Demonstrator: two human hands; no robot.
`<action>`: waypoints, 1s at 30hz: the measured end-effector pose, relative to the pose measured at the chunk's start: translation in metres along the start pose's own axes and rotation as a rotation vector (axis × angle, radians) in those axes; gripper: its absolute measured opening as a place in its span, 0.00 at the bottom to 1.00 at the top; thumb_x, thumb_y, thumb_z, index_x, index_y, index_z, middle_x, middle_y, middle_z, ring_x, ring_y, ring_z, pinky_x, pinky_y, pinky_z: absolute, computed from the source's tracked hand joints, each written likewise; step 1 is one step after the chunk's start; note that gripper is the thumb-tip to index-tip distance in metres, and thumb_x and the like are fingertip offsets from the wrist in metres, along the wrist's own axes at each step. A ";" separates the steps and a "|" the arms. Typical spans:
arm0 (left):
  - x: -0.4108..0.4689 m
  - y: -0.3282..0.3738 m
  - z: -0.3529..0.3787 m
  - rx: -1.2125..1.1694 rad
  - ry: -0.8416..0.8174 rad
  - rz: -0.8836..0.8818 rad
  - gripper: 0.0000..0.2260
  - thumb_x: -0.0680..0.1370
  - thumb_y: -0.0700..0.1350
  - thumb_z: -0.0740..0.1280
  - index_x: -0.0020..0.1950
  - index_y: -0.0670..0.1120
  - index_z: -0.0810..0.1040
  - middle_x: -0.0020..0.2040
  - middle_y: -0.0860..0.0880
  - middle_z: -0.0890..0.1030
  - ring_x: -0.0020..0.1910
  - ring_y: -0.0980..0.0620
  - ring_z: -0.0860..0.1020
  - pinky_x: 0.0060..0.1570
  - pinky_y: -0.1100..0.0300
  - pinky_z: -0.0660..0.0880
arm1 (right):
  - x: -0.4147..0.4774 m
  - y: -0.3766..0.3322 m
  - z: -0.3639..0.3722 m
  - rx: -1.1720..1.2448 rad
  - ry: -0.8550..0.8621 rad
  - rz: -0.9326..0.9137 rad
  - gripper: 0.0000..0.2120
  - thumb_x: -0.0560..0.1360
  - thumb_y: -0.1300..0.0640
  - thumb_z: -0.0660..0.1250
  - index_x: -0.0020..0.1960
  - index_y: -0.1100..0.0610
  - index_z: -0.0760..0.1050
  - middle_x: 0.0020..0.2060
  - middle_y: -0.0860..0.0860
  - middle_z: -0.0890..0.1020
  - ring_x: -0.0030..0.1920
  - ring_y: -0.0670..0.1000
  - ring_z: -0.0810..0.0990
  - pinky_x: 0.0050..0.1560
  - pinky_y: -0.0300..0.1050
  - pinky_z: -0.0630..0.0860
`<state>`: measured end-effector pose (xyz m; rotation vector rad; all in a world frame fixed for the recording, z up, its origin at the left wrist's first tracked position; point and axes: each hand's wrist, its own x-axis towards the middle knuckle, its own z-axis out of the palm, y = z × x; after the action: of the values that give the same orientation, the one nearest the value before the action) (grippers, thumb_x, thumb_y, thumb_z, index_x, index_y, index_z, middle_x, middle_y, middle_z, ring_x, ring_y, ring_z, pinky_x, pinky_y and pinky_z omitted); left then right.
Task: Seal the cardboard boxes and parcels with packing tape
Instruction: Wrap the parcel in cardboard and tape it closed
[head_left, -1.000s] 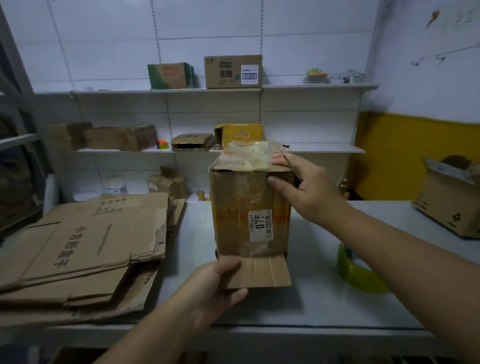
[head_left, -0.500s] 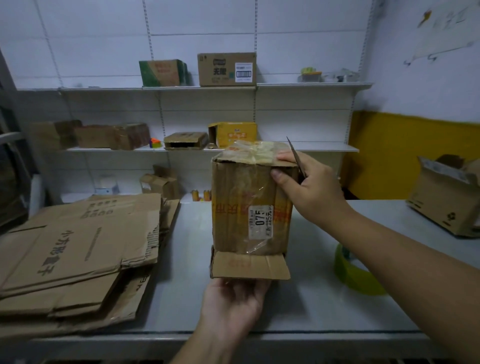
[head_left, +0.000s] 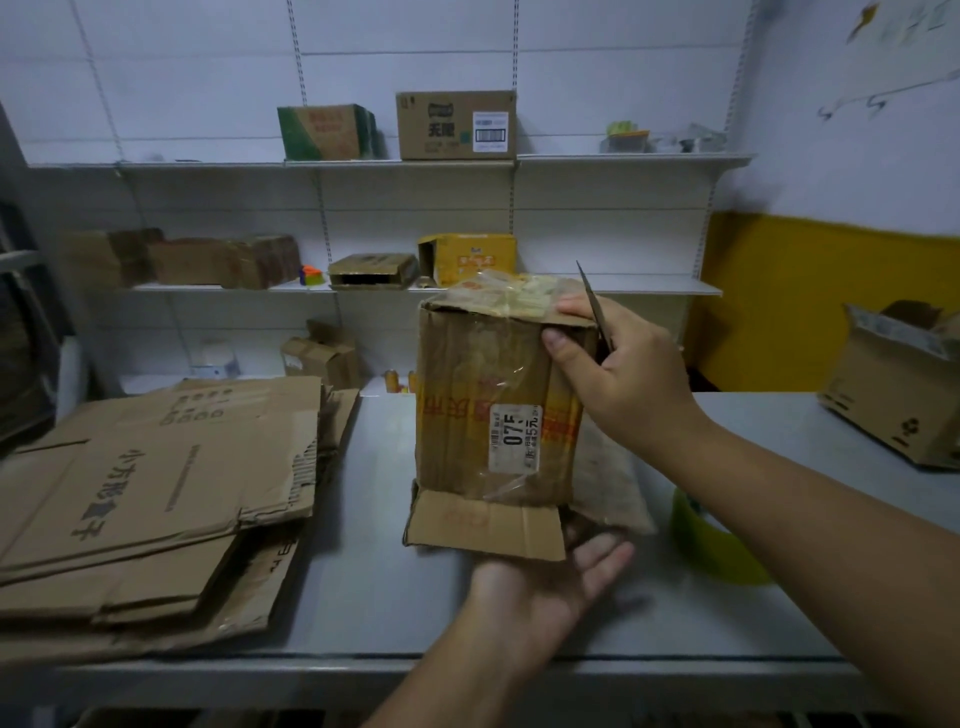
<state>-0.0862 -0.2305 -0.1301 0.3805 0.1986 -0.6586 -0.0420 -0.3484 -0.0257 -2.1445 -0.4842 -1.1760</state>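
Taped box (head_left: 498, 395) between hands (head_left: 540, 587); blade (head_left: 592, 306), perhaps.

You are in a packing or stock room. White wall shelves (head_left: 623, 158) carry cartons, one barcode-labelled (head_left: 456, 124). Flattened cartons (head_left: 156, 493) are stacked on the left of a grey table (head_left: 374, 597); a green tape roll (head_left: 711, 551) and an open carton (head_left: 893, 395) sit to your right.

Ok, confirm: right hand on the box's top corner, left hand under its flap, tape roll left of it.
Wrong on the tape roll: the head view shows it right of the box. Right hand on the top corner, left hand under the flap: correct.
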 end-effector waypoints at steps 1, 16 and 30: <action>-0.003 -0.002 0.003 -0.058 -0.022 -0.008 0.21 0.77 0.56 0.56 0.63 0.43 0.73 0.62 0.32 0.75 0.64 0.28 0.69 0.60 0.33 0.67 | -0.001 0.000 0.000 0.000 -0.004 -0.013 0.21 0.75 0.46 0.65 0.60 0.59 0.78 0.54 0.52 0.82 0.53 0.48 0.79 0.53 0.41 0.75; -0.043 0.062 -0.027 -0.002 0.208 0.251 0.16 0.69 0.33 0.61 0.56 0.38 0.72 0.51 0.35 0.80 0.49 0.39 0.81 0.51 0.47 0.78 | -0.037 0.057 -0.034 -0.287 -0.066 -0.362 0.24 0.81 0.48 0.55 0.54 0.67 0.81 0.49 0.60 0.84 0.47 0.57 0.85 0.49 0.43 0.77; -0.055 0.089 -0.024 0.996 0.550 0.693 0.08 0.77 0.39 0.64 0.52 0.50 0.79 0.53 0.48 0.79 0.50 0.50 0.78 0.40 0.57 0.75 | -0.032 0.046 -0.017 -0.113 -0.278 -0.367 0.26 0.79 0.41 0.57 0.56 0.61 0.81 0.54 0.52 0.83 0.54 0.46 0.81 0.58 0.35 0.74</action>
<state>-0.0743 -0.1254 -0.1105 1.5151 0.2294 0.1048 -0.0429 -0.3944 -0.0625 -2.3995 -0.9897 -1.1174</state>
